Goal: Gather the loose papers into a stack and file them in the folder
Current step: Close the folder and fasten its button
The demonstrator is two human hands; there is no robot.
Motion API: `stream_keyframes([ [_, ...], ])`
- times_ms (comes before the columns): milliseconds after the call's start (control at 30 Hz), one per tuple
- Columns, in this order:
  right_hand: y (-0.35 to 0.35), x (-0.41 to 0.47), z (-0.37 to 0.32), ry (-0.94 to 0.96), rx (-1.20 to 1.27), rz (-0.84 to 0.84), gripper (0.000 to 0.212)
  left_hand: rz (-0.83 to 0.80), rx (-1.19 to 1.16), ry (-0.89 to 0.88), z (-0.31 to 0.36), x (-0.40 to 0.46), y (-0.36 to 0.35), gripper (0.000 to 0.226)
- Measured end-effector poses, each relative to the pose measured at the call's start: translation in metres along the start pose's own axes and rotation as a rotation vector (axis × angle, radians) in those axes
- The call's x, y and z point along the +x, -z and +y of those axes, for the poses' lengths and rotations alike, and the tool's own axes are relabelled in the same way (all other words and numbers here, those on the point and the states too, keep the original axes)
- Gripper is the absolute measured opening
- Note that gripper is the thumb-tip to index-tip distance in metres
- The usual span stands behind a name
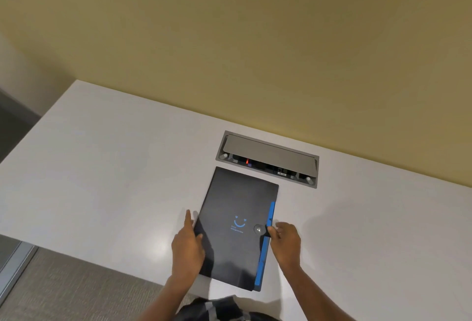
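Observation:
A black folder (231, 228) with a blue smiley print lies shut on the white table (102, 167), a blue edge running down its right side. My left hand (187, 244) rests flat on the folder's left edge, index finger stretched along it. My right hand (284, 237) pinches the black closure strap (268, 230) beside the round button (258, 228) at the folder's right edge. No loose papers are in view.
A grey recessed power box (268, 157) with its lid tilted sits in the table just behind the folder. A yellow wall (255, 40) stands behind the table. The table's near edge runs under the folder, with grey carpet (63, 287) below at the left.

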State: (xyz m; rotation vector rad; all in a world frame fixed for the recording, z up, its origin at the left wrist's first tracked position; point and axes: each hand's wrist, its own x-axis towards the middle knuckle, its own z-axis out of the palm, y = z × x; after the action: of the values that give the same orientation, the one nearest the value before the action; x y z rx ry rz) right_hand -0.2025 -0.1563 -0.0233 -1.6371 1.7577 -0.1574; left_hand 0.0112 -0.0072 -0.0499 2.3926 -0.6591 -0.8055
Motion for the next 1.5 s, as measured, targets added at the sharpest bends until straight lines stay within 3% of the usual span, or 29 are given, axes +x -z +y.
stream_keyframes([
  [133,0.000,-0.004,0.009,-0.122,0.151,-0.076,0.021,-0.049,-0.063,0.018,-0.004,0.006,0.006,0.051],
  [267,-0.005,-0.002,0.005,-0.204,0.297,-0.135,0.017,-0.069,-0.067,-0.010,-0.006,0.012,0.009,0.043],
  [400,-0.015,-0.008,-0.005,-0.210,0.368,-0.171,0.018,-0.046,-0.277,0.032,-0.010,0.016,0.023,0.029],
  [533,-0.035,-0.021,-0.027,-0.162,0.384,-0.264,0.029,0.063,-0.446,0.166,-0.029,0.023,0.047,0.027],
  [633,-0.056,-0.026,-0.053,-0.123,0.389,-0.355,0.021,0.135,-0.460,0.240,-0.053,0.036,0.069,0.025],
  [733,-0.078,-0.023,-0.089,-0.088,0.376,-0.454,0.016,0.182,-0.452,0.249,-0.072,0.055,0.098,0.024],
  [933,-0.117,-0.003,-0.157,-0.083,0.388,-0.570,0.026,0.207,-0.444,0.227,-0.083,0.114,0.145,0.015],
  [1067,-0.134,0.018,-0.191,-0.066,0.415,-0.572,0.036,0.186,-0.445,0.199,-0.073,0.161,0.160,0.010],
  [1233,-0.144,0.049,-0.215,-0.021,0.441,-0.497,0.043,0.140,-0.435,0.144,-0.050,0.219,0.160,0.038],
  [1500,-0.142,0.081,-0.231,-0.033,0.527,-0.408,0.071,0.082,-0.404,0.030,-0.008,0.270,0.149,0.037],
])
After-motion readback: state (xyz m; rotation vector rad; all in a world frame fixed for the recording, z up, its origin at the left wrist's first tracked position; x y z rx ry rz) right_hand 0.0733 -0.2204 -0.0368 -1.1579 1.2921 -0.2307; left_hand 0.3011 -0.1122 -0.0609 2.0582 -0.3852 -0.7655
